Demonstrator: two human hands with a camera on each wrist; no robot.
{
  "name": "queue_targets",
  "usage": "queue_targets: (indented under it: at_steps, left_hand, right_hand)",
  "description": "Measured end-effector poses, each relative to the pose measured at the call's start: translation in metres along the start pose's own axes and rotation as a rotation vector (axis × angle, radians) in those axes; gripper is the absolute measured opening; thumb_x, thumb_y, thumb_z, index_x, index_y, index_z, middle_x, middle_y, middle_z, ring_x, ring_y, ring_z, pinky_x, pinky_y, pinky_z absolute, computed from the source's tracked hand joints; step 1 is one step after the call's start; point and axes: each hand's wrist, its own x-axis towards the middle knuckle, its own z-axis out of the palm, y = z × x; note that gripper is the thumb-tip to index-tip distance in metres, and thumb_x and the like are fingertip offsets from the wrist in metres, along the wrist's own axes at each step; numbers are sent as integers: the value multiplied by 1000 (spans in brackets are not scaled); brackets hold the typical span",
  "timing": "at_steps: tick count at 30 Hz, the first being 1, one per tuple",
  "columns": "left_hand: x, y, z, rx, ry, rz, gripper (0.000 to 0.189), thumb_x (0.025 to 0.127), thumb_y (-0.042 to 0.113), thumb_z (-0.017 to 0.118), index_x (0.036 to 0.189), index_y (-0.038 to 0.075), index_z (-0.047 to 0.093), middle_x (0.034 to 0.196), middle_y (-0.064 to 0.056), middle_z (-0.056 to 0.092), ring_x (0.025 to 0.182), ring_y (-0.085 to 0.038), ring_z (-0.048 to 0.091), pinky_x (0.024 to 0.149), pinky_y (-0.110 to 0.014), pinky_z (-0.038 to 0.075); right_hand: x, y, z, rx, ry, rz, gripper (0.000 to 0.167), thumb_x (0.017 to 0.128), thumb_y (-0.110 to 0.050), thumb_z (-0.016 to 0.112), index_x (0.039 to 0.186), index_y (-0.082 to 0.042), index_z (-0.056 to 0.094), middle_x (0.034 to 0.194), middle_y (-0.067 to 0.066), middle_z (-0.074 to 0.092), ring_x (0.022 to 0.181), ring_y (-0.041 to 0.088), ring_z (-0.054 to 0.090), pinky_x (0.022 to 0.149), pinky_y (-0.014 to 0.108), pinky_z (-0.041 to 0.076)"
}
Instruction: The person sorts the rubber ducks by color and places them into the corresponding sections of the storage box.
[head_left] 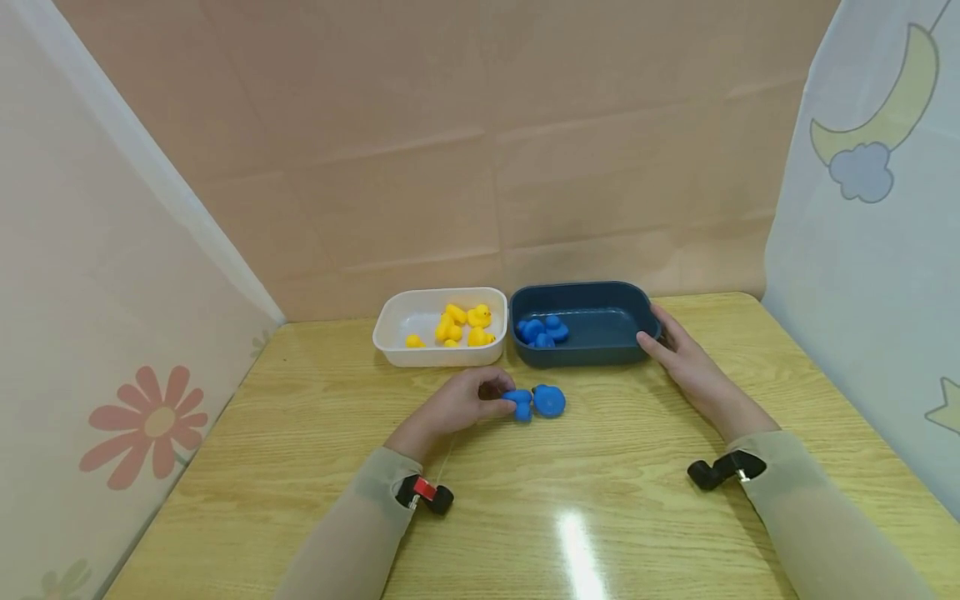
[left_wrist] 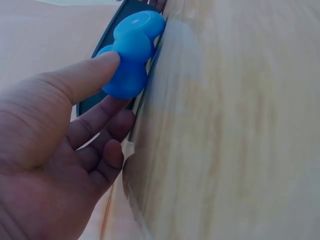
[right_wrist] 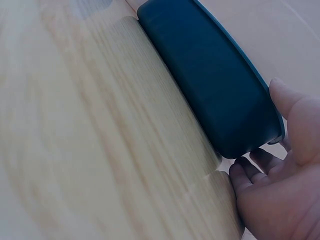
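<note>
My left hand (head_left: 468, 400) pinches a blue rubber duck (head_left: 522, 407) between thumb and fingers, just above the table. In the left wrist view the thumb presses on this duck (left_wrist: 131, 70), the other fingers curling below. Beside it on the table lies a second blue duck (head_left: 550, 402), its round flat base showing. My right hand (head_left: 690, 362) holds the right end of a dark blue bin (head_left: 600, 357), thumb at the rim and fingers around the end wall (right_wrist: 250, 132). Several blue ducks (head_left: 542, 332) sit in that bin's left part.
Directly left of the dark bin stands a white bin (head_left: 442, 358) with several yellow ducks (head_left: 453, 325) inside. Both bins are near the back edge of the wooden table (head_left: 315, 467). A beige cloth (head_left: 360, 150) hangs behind, with printed white sheets on both sides.
</note>
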Motion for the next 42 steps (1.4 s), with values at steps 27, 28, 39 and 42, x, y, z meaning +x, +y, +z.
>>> queue_targets:
  at_steps: [27,28,39,42]
  left_hand:
    - [7,24,-5,2,265,67,10,107,25,77,116,20,76,103,9,73,99,-15,65,85,-35,51]
    - [7,26,-5,0,279,68,10,107,25,77,116,19,76,104,9,74,99,-15,65,86,-35,51]
    - [24,42,-5,42,428,25,21,108,31,77,124,18,74,109,8,75,102,-15,65,89,-35,56]
    - [28,46,-5,56,451,18,22,108,32,77,125,17,74,109,6,74,102,-16,65,88,-34,57]
  right_hand:
    - [-1,3,-1,-22,3,2,92,115,-49,56,178,-30,-8,184,5,-14,168,41,-9,133,62,3]
    - [-1,3,-2,-22,3,1,92,115,-49,56,178,-30,-8,184,5,-14,168,41,-9,133,62,3]
    - [-1,1,0,-9,-2,0,92,115,-48,57,178,-29,-8,184,7,-13,168,40,-9,133,62,3]
    - [-1,1,1,-10,-3,-2,92,115,-49,57,178,-29,-8,184,7,-13,168,40,-9,133,62,3]
